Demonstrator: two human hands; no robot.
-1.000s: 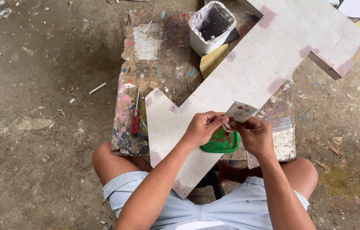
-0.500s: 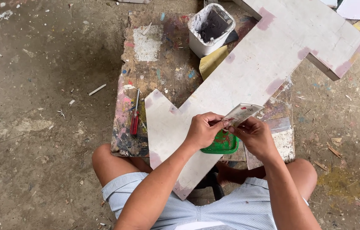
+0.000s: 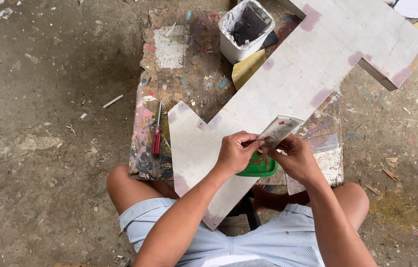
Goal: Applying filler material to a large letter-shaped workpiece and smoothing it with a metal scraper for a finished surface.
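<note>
Both hands meet above the near part of a long white board [image 3: 288,94] that lies slantwise over a low, paint-smeared table [image 3: 179,84]. The left hand [image 3: 234,154] and the right hand [image 3: 295,159] hold a small flat scraper-like card [image 3: 280,129], grey-white with small red marks; the left fingers [image 3: 248,144] are pressed together and pinch its lower end, and the right fingers [image 3: 279,146] close on the same end from the other side, so the card stands tilted up and away from the fingertips. Just under the fingers, partly hidden by both hands, sits a green tub [image 3: 258,168] at the near edge of the board. The board runs from below the left wrist, where its notched end overhangs the table's near edge above the person's lap, up and away past the fingertips to its far end, which juts beyond the table's right edge over the floor [image 3: 36,148]. Left of the left fingers, well apart, a red-handled screwdriver [image 3: 156,137] lies on the table near its left edge. Beyond the fingers, far up the table, stands a white square bucket [image 3: 245,29], touching or just beside the board's long edge, with a yellowish sheet [image 3: 246,69] between it and the board. The floor to the left of the table is bare but for scattered chips, and on the right there is open ground past the right hand.
</note>
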